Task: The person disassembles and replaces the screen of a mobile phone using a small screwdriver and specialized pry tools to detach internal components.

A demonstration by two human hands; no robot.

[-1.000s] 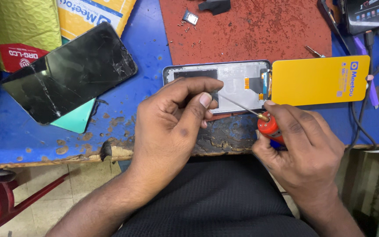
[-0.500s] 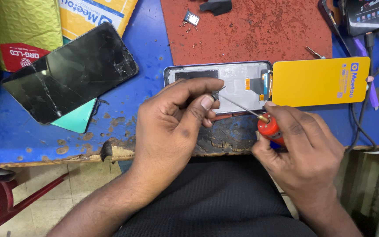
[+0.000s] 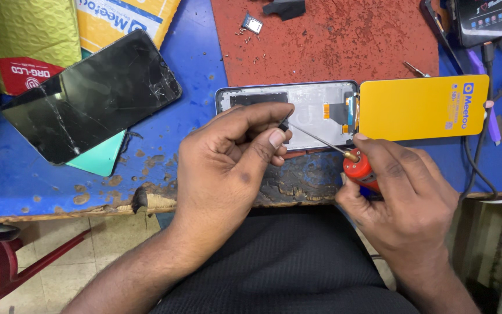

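While I watch from the head view, my left hand (image 3: 228, 157) sits at the centre of the frame with thumb and forefinger pressed together on a small dark part (image 3: 284, 124), the other fingers curled under. That pinch rests over the opened grey phone frame (image 3: 315, 113), which lies flat on the worn blue workbench (image 3: 193, 70) just above centre, its upper edge against the red textured mat (image 3: 344, 40).

My right hand (image 3: 405, 197), at the lower right, is closed around the red-handled screwdriver (image 3: 357, 167); its thin metal shaft slants up and left across the phone frame, and the tip meets the dark part at my left fingertips. I can't tell whether the tip is seated in a screw.

Just right of the phone frame, touching its end, lies a yellow rectangular screen panel (image 3: 422, 107), joined to it by a short flat ribbon cable (image 3: 344, 110).

At the upper left, a black phone with cracked glass (image 3: 94, 96) lies tilted on top of a teal-green case (image 3: 97, 160). Above it sits a yellow padded envelope (image 3: 24, 40).

On the red mat near the top, a small silver square tray (image 3: 253, 24) lies beside several tiny loose screws (image 3: 245, 38). Dark cables (image 3: 483, 157) trail down the right edge of the bench. The bench's front edge is chipped and charred below the phone frame.
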